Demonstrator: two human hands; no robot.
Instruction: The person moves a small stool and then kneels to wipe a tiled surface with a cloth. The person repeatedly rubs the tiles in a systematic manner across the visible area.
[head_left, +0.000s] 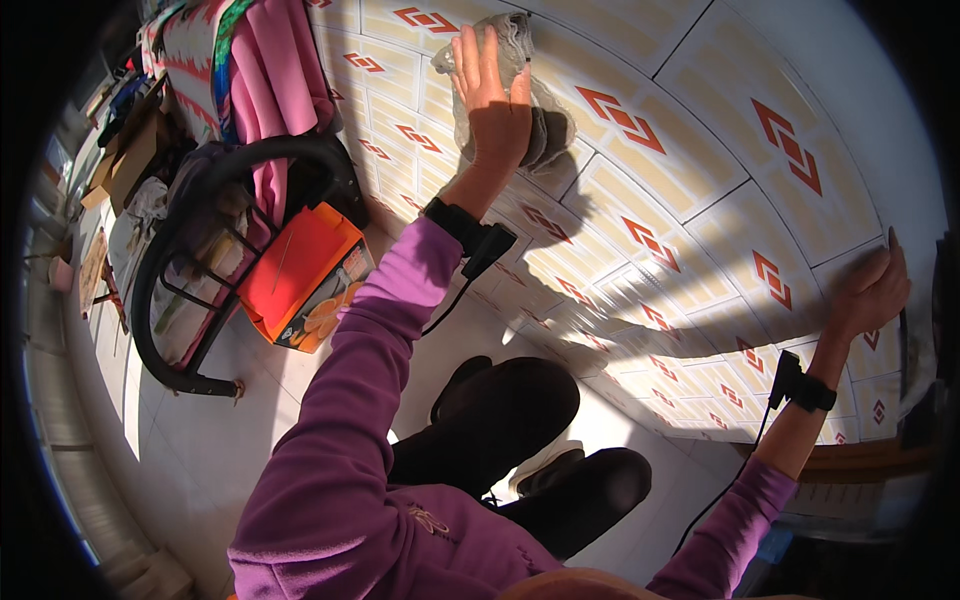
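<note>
My left hand (491, 112) presses a crumpled grey cloth (551, 131) flat against a tiled wall (720, 157) with beige blocks and red diamond patterns. The fingers lie stretched over the cloth, and its folded edges stick out above and to the right of them. At the right, my right hand (870, 289) rests by the wall's edge with nothing visible in it; one fingertip points upward. Black straps with small black devices and cables sit on both wrists. Shadows of my arms and body fall across the wall.
A black curved metal frame (150, 285) stands at the left beside an orange box (300, 277) printed with fruit. Pink fabric (274, 67) hangs behind it. Cardboard boxes (139, 150) and other clutter lie farther left. My black-clad knees are bent low near the wall's foot, over the pale tiled floor (217, 450).
</note>
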